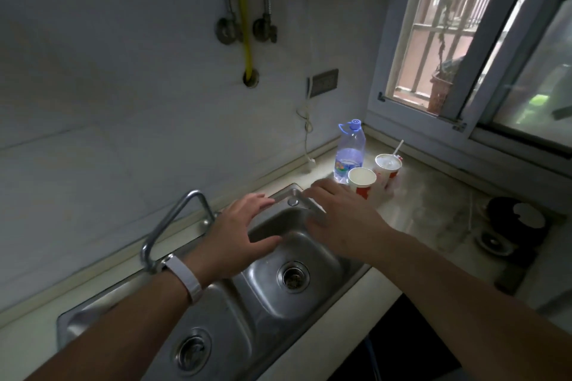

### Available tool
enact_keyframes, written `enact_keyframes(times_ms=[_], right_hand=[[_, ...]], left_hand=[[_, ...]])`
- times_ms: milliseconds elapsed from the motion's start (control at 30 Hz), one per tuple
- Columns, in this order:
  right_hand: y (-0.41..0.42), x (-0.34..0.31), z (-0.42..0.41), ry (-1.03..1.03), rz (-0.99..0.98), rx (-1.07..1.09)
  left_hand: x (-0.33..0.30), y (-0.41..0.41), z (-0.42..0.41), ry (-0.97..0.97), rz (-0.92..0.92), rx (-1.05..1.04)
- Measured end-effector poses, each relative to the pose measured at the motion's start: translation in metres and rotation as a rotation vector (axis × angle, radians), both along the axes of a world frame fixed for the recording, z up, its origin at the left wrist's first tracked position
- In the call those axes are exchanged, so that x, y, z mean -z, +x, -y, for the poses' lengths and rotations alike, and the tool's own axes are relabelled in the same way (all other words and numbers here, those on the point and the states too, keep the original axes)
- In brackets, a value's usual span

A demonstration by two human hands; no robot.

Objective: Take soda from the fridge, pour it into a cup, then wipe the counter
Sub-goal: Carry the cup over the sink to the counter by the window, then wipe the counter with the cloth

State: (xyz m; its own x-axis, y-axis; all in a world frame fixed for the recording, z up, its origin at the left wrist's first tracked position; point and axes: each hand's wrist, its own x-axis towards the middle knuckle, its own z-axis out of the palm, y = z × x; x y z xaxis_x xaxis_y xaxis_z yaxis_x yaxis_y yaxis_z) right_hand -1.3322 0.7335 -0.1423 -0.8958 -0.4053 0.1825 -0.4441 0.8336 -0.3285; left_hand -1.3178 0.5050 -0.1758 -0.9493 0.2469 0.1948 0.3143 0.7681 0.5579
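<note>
Fingers of both the left hand (244, 226) and right hand (337, 213) are spread, nothing held. Light, crushable red-and-white paper cup (361, 182) is best gripped mid-wall, gently.

A home kitchen is showing here: a steel double sink (278, 260) is sitting in a pale counter (430, 210), pipes and a yellow hose (246, 25) are hanging on the wall, and a barred window (439, 31) is letting in daylight.

Bottle (349, 151) behind cups (361, 181), seemingly touching, right of sink (278, 257).
</note>
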Motion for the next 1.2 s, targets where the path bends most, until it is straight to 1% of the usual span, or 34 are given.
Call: enact_keyframes(times_ms=[200, 333, 533, 700, 833, 933, 1067, 1200], right_hand=[[0.050, -0.007, 0.065, 0.051, -0.043, -0.125], [0.082, -0.007, 0.111, 0.017, -0.025, -0.232], [0.115, -0.012, 0.164, 0.051, -0.019, -0.421], [0.136, -0.015, 0.190, 0.082, -0.036, -0.557], [0.155, -0.012, 0.201, 0.099, -0.020, -0.651], [0.167, -0.002, 0.208, 0.063, 0.005, -0.725], [0.197, 0.017, 0.215, 0.058, 0.094, -0.783], [0.231, 0.021, 0.226, 0.072, 0.119, -0.820]], left_hand=[[0.001, 0.076, 0.077, -0.092, -0.068, -0.094], [0.000, 0.129, 0.123, -0.161, -0.031, -0.232], [-0.004, 0.201, 0.175, -0.275, -0.017, -0.446], [-0.011, 0.261, 0.184, -0.359, -0.018, -0.618], [-0.014, 0.308, 0.177, -0.391, 0.067, -0.723], [-0.009, 0.338, 0.175, -0.449, 0.108, -0.802], [-0.003, 0.379, 0.169, -0.535, 0.187, -0.852], [-0.006, 0.416, 0.168, -0.584, 0.147, -0.882]])
